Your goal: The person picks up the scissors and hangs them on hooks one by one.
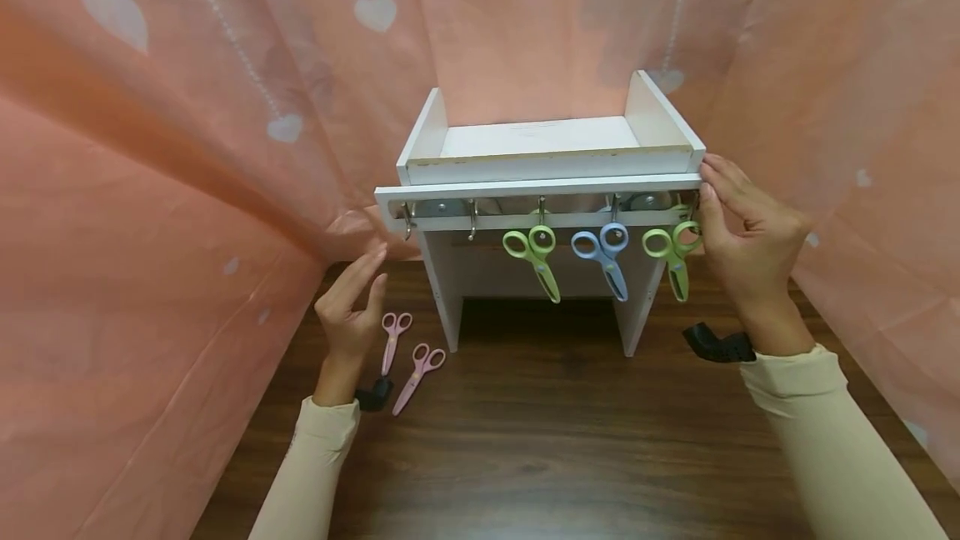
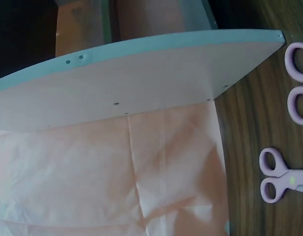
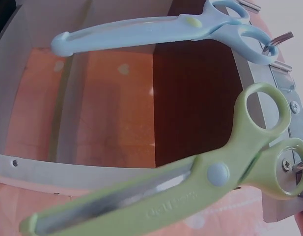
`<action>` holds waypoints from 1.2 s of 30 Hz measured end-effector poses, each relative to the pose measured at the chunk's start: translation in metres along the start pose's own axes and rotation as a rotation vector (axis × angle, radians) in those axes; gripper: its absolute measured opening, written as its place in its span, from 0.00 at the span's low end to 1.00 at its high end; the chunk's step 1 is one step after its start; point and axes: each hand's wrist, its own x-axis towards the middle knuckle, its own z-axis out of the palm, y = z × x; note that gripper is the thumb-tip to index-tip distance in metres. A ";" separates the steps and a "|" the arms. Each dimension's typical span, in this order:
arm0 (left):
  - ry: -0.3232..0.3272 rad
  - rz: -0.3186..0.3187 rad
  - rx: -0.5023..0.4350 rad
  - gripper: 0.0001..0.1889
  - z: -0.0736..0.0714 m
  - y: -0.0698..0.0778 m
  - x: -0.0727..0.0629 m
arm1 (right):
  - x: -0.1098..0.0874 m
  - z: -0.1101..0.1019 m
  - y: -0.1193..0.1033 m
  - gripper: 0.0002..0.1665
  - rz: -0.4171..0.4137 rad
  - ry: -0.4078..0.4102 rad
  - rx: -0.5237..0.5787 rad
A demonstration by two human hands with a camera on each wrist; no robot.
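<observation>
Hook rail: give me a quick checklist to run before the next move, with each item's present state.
1. Right hand gripping the hook rail at its right end: ok.
2. Blue scissors and both green scissors hung: ok.
3. Two leftmost hooks free: ok, both bare.
4. Pink scissors in hand: not ok, both pairs lie on the wooden surface.
5. Left hand free: ok, empty.
6. Rail screws tight: cannot tell.
</observation>
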 end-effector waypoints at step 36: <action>-0.271 -0.272 -0.005 0.08 -0.017 -0.015 -0.085 | 0.000 -0.002 0.003 0.12 -0.018 -0.002 -0.007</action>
